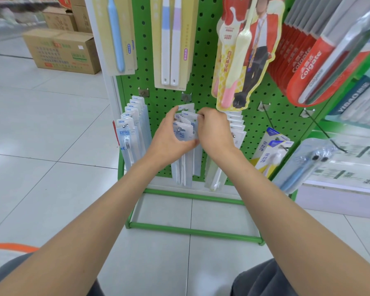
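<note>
Several clear toothbrush packs (185, 129) hang on a metal hook in the lower middle of a green pegboard rack (203, 67). My left hand (169, 139) grips the front of this bunch from the left, its thumb under the packs. My right hand (215, 129) pinches the top edge of a pack from the right. The hook's tip shows as a small metal ball between my two hands. The lower ends of the packs hang free below my hands.
A similar row of packs (129, 129) hangs to the left, another row (236, 129) behind my right hand. Bare hooks (325, 131) jut out at the right. Larger toothbrush cards (241, 52) hang above. Cardboard boxes (62, 50) stand on the tiled floor. The rack's green base frame (192, 231) lies near my knees.
</note>
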`<state>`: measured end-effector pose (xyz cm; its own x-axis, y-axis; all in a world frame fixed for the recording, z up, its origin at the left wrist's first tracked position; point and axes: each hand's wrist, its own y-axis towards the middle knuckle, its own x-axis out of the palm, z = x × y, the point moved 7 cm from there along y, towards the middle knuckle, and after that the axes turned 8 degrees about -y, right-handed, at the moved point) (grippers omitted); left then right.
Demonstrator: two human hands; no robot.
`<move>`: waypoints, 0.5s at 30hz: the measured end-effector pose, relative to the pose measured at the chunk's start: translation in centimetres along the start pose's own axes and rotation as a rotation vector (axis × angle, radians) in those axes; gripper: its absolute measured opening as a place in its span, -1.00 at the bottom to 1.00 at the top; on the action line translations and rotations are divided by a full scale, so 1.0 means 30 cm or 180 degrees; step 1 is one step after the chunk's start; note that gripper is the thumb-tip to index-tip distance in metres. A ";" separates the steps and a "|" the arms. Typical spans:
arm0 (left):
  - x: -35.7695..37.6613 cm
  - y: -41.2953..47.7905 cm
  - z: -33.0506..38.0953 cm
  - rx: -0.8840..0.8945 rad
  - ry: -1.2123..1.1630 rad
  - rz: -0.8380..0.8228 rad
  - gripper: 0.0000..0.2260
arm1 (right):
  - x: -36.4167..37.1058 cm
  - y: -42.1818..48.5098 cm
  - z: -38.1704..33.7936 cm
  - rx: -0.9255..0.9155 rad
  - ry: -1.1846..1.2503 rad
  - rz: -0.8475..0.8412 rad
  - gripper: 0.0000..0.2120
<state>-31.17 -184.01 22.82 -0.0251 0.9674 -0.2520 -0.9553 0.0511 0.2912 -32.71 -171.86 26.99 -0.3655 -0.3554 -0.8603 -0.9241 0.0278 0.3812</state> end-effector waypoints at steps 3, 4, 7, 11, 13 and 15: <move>-0.001 0.002 -0.015 -0.0105 -0.0195 0.0013 -0.29 | 0.004 0.006 -0.004 -0.0053 0.0353 0.0130 -0.81; -0.005 0.004 -0.023 -0.0160 -0.0210 0.0014 -0.24 | 0.009 0.008 -0.004 -0.0043 0.0496 0.0112 -0.79; -0.017 0.008 -0.032 -0.0197 -0.0257 0.0010 -0.23 | 0.023 0.011 -0.007 0.0056 0.0909 -0.0082 -0.71; -0.035 0.011 -0.037 -0.0251 -0.0280 0.0028 -0.18 | 0.050 0.021 -0.014 0.0227 0.1015 -0.0601 -0.64; -0.038 0.012 -0.039 -0.0242 -0.0252 -0.0005 -0.18 | 0.058 0.028 -0.006 0.0348 0.1096 -0.0655 -0.62; -0.039 0.012 -0.034 -0.0232 -0.0244 -0.0015 -0.20 | 0.058 0.033 0.008 0.0512 0.1234 -0.0586 -0.61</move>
<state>-31.78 -185.38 22.28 -0.0006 0.9834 -0.1812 -0.9743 0.0403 0.2216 -34.29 -172.22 25.79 -0.1534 -0.6905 -0.7069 -0.9865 0.0654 0.1501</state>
